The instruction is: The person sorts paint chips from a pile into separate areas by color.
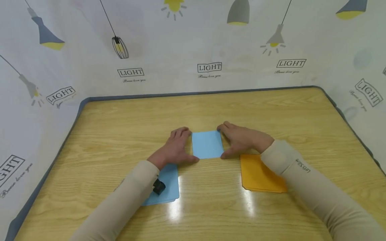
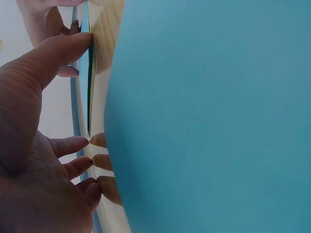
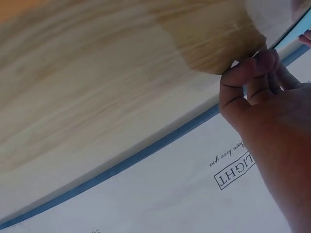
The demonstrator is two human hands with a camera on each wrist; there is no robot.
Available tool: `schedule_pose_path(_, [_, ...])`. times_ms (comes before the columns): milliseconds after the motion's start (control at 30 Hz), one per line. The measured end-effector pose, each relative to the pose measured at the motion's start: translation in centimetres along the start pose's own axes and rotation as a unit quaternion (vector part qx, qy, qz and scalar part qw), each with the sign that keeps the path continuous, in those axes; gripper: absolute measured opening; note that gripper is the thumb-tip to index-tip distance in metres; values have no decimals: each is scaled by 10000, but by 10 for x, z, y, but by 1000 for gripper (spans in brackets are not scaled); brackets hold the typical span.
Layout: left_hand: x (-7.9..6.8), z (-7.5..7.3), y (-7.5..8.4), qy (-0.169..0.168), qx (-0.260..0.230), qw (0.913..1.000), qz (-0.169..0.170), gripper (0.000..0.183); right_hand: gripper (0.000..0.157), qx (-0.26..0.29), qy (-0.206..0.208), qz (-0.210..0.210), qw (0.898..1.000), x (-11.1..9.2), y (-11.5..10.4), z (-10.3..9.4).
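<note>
A square light blue card (image 1: 207, 144) lies flat near the middle of the wooden table in the head view. My left hand (image 1: 178, 147) is at its left side, thumb tip at the near left corner and fingertips by the far left corner. On the other side my right hand (image 1: 241, 139) spans the right edge, fingers at the far corner and thumb at the near one. In the left wrist view the left thumb (image 2: 68, 48) touches the card's thin edge (image 2: 89, 97). Bent right fingers (image 3: 240, 80) rest on the tabletop in the right wrist view.
A stack of blue cards (image 1: 169, 187) lies under my left forearm, partly hidden by a black wrist device (image 1: 158, 186). Orange cards (image 1: 259, 174) are stacked beneath my right forearm. The table (image 1: 208, 207) ends at a printed white curtain (image 1: 181, 43).
</note>
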State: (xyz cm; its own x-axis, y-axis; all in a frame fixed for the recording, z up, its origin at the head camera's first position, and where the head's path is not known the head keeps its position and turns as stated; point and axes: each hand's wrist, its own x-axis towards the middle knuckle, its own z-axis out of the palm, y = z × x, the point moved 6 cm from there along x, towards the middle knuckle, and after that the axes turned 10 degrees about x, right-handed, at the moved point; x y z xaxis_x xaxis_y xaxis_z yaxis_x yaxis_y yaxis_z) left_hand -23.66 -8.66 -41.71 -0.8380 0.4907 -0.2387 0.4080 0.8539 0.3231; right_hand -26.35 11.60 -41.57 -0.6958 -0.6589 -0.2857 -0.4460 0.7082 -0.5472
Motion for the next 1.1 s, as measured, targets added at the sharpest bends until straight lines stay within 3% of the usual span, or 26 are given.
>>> schedule_pose_path(300, [2,0,-2,-26,39,9999,93,94,90,69,101,-53,9999,0,1,1])
schedule_pose_path(733, [6,-2,-9,-124,56,9999,35,99,93,-34,337,-298,9990,-1,-1,2])
schedule_pose_path(1100, [8,-2,-11,-160,-72,9998,-33,106,94,388,633,-465,9962,-1,-3,-2])
